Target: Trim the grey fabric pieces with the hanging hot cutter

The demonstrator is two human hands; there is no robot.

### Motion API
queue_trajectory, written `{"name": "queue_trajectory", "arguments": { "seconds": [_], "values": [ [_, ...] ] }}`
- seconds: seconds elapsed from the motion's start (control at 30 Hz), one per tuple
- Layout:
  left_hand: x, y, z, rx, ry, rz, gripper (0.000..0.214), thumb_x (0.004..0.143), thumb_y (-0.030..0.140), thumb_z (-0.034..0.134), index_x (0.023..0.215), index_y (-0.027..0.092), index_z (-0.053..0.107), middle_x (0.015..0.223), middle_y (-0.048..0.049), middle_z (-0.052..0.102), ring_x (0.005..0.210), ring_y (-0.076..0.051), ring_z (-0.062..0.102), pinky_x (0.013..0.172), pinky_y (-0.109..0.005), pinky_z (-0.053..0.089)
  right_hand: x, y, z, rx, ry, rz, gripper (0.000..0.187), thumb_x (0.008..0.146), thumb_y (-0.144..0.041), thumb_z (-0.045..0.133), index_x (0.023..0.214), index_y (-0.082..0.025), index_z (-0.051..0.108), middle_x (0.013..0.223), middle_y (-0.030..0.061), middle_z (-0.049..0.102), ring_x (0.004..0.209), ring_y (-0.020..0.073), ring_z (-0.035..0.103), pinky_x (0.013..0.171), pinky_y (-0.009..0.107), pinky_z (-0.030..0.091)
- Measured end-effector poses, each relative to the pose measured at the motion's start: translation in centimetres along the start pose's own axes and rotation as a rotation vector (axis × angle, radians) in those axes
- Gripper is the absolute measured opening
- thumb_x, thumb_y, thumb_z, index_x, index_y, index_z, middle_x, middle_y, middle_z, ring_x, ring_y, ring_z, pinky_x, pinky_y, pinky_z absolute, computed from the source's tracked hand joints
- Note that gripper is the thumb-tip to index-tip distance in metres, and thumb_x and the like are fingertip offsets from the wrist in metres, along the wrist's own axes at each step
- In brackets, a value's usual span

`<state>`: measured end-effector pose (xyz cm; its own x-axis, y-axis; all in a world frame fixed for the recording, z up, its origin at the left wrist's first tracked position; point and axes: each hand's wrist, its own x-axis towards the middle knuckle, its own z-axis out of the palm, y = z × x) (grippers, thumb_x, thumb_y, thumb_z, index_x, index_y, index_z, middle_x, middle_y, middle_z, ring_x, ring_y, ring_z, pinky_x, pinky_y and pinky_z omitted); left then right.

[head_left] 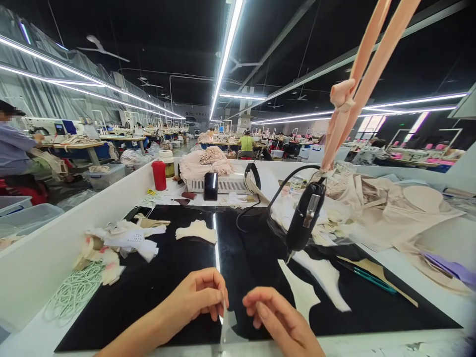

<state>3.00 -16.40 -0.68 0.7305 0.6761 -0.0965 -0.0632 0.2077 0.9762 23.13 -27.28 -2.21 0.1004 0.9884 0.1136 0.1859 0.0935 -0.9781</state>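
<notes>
Whitish cloth hangs at the near edge of the black mat, pinched between the thumb and fingers of my left hand. My right hand, just right of it, is partly open, fingers curled and thumb apart, gripping nothing I can see. Farther right lie two white cutouts and teal tweezers; a black tool hangs by the cutouts' far ends. Green cord lies at left.
</notes>
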Motion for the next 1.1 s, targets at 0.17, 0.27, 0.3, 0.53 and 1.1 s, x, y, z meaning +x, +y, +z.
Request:
{"name": "queue_trajectory", "arguments": {
  "seconds": [0.17,0.27,0.3,0.53,1.1],
  "values": [
    [-0.4,0.6,0.6,-0.024,-0.068,0.032,0.035,0.073,0.047,0.074,0.078,0.018,0.056,0.072,-0.0023,0.061,0.065,-0.013,0.056,0.065,-0.026,0.045,0.8,1.0,0.7,-0.182,-0.138,-0.173,0.027,0.099,-0.044,0.055,0.118,-0.027,0.066,0.119,0.007,0.072,0.113,0.0235,0.067,0.102,0.035,0.051],
    [-0.4,0.9,0.3,0.041,-0.058,0.035,0.033,0.081,0.05,0.065,0.08,0.018,0.055,0.072,-0.0014,0.058,0.064,-0.014,0.055,0.066,-0.027,0.045,1.1,1.5,1.1,-0.313,-0.155,-0.183,0.009,0.096,-0.031,0.058,0.099,-0.026,0.066,0.094,0.0014,0.071,0.091,0.0194,0.068,0.084,0.028,0.053],
    [-0.3,1.0,0.0,0.082,-0.046,0.04,0.034,0.085,0.051,0.061,0.08,0.018,0.055,0.072,-0.0011,0.058,0.064,-0.013,0.053,0.066,-0.027,0.045,1.2,1.6,1.3,-0.355,-0.122,-0.187,0.008,0.096,-0.029,0.058,0.093,-0.026,0.065,0.088,0.0001,0.069,0.086,0.0185,0.066,0.08,0.027,0.052],
    [-0.6,0.6,-2.2,0.552,0.094,0.185,0.019,0.09,0.035,0.065,0.078,0.02,0.066,0.08,-0.0004,0.061,0.08,-0.018,0.051,0.079,-0.03,0.041,2.6,2.4,1.8,-0.662,-0.089,-0.368,0.015,0.099,-0.017,0.054,0.096,-0.027,0.064,0.088,-0.0013,0.071,0.081,0.0184,0.064,0.077,0.029,0.048],
    [-0.4,-3.0,-5.3,1.214,0.089,0.642,0.011,0.095,0.031,0.066,0.099,0.032,0.076,0.11,0.0014,0.073,0.101,-0.018,0.071,0.092,-0.022,0.057,0.4,3.4,-7.9,-1.075,0.359,-0.273,0.023,0.106,-0.031,0.046,0.107,-0.024,0.068,0.106,0.0077,0.074,0.097,0.0235,0.072,0.086,0.035,0.056]
  ]
}}
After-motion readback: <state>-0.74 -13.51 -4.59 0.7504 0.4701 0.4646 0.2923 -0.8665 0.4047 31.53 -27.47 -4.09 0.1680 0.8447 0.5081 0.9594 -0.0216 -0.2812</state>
